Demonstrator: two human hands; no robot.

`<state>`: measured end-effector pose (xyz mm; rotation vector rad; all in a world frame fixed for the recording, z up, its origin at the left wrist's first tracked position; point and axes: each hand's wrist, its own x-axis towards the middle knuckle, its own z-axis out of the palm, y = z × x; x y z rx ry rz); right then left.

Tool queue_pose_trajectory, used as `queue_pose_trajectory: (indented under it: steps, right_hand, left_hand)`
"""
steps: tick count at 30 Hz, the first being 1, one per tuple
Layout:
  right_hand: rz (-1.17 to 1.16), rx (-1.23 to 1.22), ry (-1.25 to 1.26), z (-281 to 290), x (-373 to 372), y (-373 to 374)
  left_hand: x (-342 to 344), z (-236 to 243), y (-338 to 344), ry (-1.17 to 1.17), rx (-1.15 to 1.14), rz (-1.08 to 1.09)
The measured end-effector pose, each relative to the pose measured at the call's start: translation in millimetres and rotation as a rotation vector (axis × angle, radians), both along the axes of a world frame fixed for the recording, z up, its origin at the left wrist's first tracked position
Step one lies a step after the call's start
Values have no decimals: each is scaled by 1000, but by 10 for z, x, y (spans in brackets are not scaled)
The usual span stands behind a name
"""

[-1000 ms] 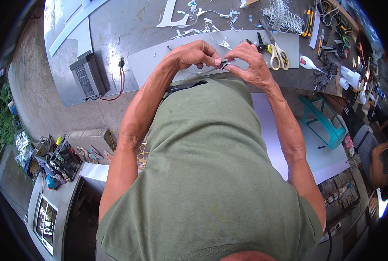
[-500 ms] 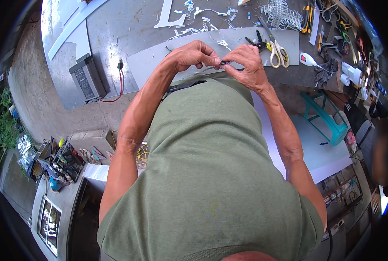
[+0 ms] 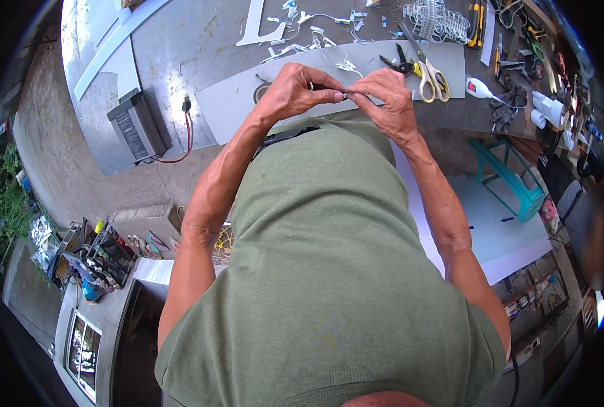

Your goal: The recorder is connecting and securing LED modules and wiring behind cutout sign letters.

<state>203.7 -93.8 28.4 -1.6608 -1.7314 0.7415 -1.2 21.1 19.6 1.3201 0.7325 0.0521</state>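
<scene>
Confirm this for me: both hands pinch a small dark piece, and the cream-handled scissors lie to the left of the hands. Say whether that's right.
Wrong side: the left hand and right hand do pinch a small dark piece, but in the head view the cream-handled scissors lie to the right of them.

glossy metal table (image 3: 193, 47), matt cloth shirt (image 3: 329, 264)

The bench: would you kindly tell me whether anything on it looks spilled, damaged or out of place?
Nothing looks plainly spilled or damaged. The small white pieces beyond the left hand do stand out: they lie strewn at odd angles rather than in any order, which looks untidy.
</scene>
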Motion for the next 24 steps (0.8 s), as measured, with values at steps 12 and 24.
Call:
queue_pose_trajectory:
  steps: [12, 24]
  right_hand:
    - [-142, -298, 324, 48, -77, 24]
    - [-69, -38, -27, 229, -109, 43]
  left_hand:
    - [1, 40, -62, -120, 525, 49]
    - [12, 66, -48, 15, 218, 71]
